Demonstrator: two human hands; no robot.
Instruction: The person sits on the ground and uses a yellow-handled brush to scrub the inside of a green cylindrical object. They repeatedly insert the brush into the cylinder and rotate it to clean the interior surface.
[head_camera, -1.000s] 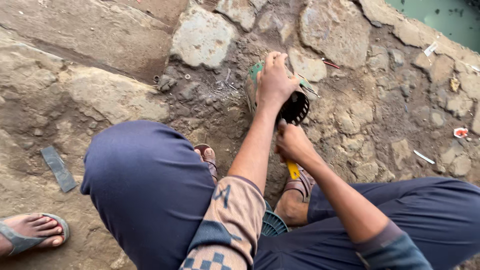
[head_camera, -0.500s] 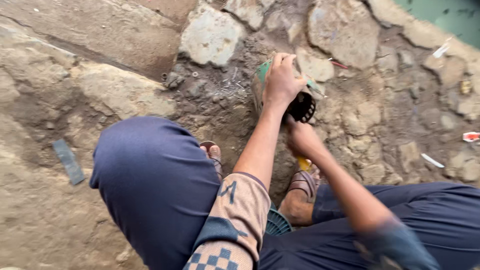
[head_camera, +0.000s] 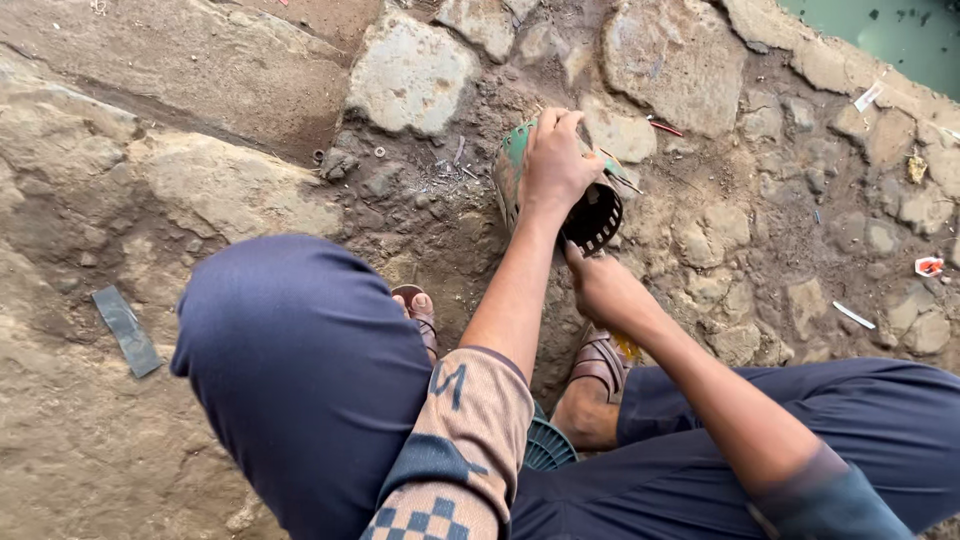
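A small round metal stove, green outside with a black slotted inner rim, lies tilted on the stony ground. My left hand is clamped over its top and holds it. My right hand sits just below the stove's open end, fingers closed around a yellow-handled tool whose working end is hidden near the rim. I am squatting; my blue-trousered knees and sandalled feet are right under my arms.
Rough flat stones and packed dirt lie all around. A grey metal strip lies at left. Small nails and scraps litter the dirt left of the stove. Green water shows at top right. A dark green ribbed disc sits between my legs.
The view has shifted slightly. Both hands stay at the stove, the left on top, the right at its open end.
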